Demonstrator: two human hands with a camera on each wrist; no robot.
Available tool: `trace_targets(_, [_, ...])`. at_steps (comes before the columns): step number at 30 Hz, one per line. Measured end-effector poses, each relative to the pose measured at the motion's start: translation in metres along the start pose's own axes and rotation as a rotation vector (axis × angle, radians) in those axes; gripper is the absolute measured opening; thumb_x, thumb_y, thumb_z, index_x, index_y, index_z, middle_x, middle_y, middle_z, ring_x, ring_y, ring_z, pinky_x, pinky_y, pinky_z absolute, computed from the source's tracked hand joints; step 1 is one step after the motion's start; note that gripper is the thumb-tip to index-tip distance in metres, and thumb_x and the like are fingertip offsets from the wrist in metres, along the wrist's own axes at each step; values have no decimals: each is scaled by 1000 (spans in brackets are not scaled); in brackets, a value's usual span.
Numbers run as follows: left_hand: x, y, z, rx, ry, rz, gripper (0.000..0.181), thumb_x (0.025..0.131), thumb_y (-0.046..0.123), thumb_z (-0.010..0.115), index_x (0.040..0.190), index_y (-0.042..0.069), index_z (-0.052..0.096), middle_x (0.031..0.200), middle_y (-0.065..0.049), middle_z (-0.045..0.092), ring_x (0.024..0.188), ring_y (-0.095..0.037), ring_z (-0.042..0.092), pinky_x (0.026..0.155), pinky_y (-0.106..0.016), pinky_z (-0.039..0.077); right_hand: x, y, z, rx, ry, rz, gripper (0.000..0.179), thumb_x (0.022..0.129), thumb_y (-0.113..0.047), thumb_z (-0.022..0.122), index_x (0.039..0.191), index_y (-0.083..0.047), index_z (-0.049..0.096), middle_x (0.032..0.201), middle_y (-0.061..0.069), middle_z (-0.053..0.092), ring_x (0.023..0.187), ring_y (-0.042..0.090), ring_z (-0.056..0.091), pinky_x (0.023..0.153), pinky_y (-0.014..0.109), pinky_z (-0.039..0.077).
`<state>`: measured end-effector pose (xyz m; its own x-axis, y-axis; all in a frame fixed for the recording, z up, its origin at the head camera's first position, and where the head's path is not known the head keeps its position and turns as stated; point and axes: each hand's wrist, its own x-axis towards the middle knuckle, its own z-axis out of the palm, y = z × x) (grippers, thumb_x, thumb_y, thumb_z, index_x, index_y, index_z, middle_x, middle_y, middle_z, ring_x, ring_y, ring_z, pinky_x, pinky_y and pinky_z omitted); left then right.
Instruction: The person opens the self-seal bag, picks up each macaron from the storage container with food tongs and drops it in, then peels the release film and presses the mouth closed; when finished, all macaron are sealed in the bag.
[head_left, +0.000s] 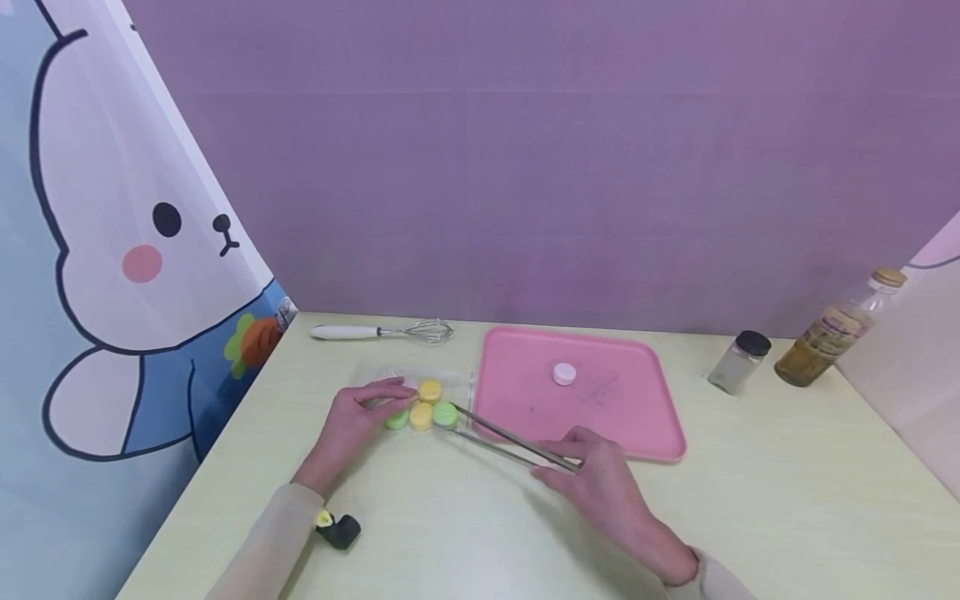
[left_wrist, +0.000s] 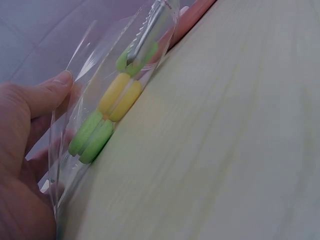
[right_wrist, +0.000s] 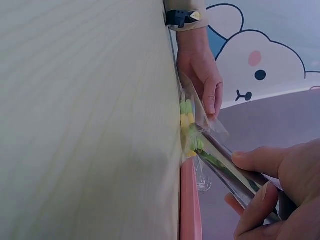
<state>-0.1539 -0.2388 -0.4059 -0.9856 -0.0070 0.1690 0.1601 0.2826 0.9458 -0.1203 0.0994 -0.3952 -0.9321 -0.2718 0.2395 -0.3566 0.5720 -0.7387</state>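
My left hand [head_left: 356,425] pinches the edge of a clear plastic bag [left_wrist: 89,60] between thumb and fingers. Inside the bag are macarons: a green macaron [left_wrist: 91,136] near that hand, yellow macarons [head_left: 422,416] in the middle, and another green macaron [head_left: 445,414] at its right end. Metal tongs [head_left: 517,443] are gripped by my right hand [head_left: 603,483]. Their tips reach into the bag and stand on either side of the right-hand green macaron. A pale pink macaron [head_left: 564,373] lies on the pink tray [head_left: 630,417], just right of the bag.
Behind the bag lies a whisk [head_left: 345,332] with a white handle. A small jar [head_left: 738,363] with a black lid and a corked bottle [head_left: 831,329] of brown liquid stand at the back right. A purple wall [head_left: 480,167] borders the table's rear.
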Motion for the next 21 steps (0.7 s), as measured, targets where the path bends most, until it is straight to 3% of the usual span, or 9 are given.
trace_targets(21, [1, 0, 0, 15, 6, 6, 18, 89, 2, 76, 106, -3, 76, 126, -24, 66, 132, -38, 52, 120, -51, 27, 1, 3, 5, -24, -10, -14, 32, 74, -14, 91, 104, -11, 81, 79, -5, 60, 53, 2, 43, 42, 21, 42])
